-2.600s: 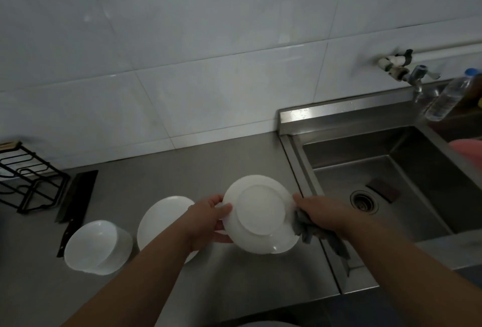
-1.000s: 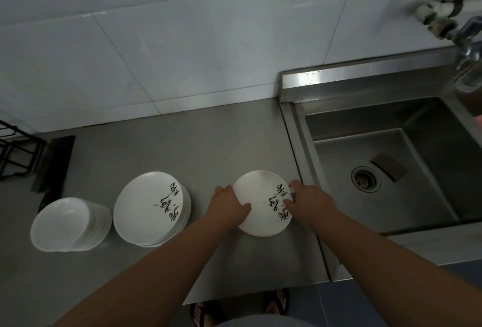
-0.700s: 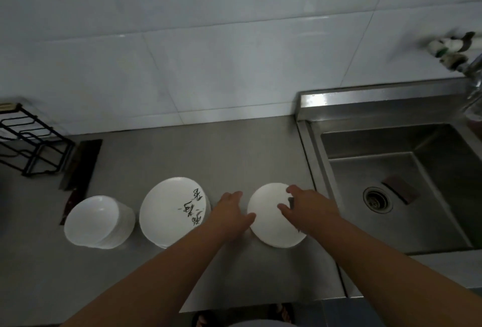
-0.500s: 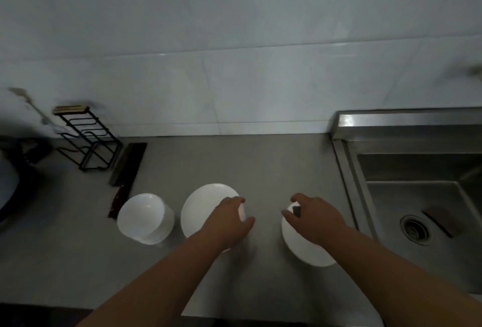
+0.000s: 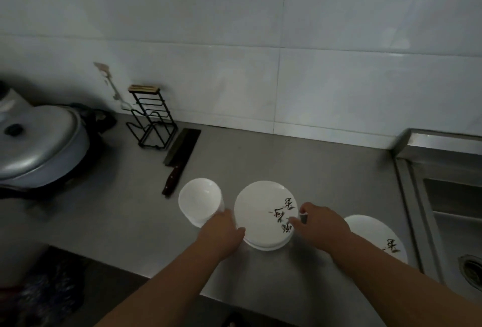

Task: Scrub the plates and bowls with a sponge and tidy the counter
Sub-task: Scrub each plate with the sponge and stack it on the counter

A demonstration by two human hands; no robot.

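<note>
The fingers [image 5: 307, 208] of the right hand [image 5: 324, 225] are curled and pinch a small dark sponge [image 5: 303, 218], their tips touching the right rim of the plate stack [image 5: 258, 212]. The left hand [image 5: 221, 229] lies knuckles up against the stack's near left rim, thumb touching the edge. Its other fingers are tucked out of sight, so I cannot tell whether they have hold of a plate.

The stack's top plate carries black brush lettering on its right side. Just left of the stack stand nested white bowls [image 5: 200, 200]. To its right a single plate [image 5: 370, 232] lies flat, partly hidden by the right forearm. All rest on the steel bench [image 5: 287, 159].

Beyond the stack to the left lie a cleaver [image 5: 181, 153], then a black wire rack [image 5: 152, 120], then a lidded pot [image 5: 39, 141]. A sink [image 5: 448, 196] lies far to the stack's right.
</note>
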